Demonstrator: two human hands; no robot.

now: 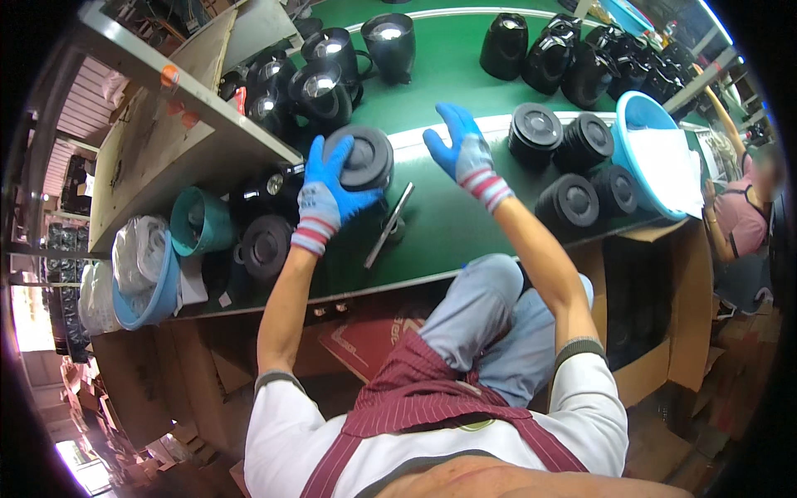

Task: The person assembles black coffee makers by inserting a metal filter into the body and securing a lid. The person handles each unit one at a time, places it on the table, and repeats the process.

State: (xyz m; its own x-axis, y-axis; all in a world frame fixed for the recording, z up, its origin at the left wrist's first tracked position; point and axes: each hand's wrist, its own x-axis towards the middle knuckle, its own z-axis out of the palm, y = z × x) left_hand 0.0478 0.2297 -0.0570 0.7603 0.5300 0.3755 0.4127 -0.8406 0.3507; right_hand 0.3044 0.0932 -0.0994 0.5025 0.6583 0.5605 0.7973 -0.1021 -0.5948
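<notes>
You're seated at a factory assembly line. A long green conveyor belt (465, 79) with a white stripe carries rows of identical black kettle bodies (506, 46) along its far edge, and round black plastic bases (535, 126) stacked near its right end. A grey metal shelf (178, 124) rises at the left edge; blue plastic basins (635, 124) hold parts. Brown cardboard cartons (672, 332) sit under the belt. Another seated worker (743, 212) sits at the right end.

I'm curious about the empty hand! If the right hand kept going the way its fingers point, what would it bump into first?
Probably nothing on the green belt for a stretch: the right hand points up and slightly left, toward the black kettle body farther along. Depth is hard to judge.
</notes>
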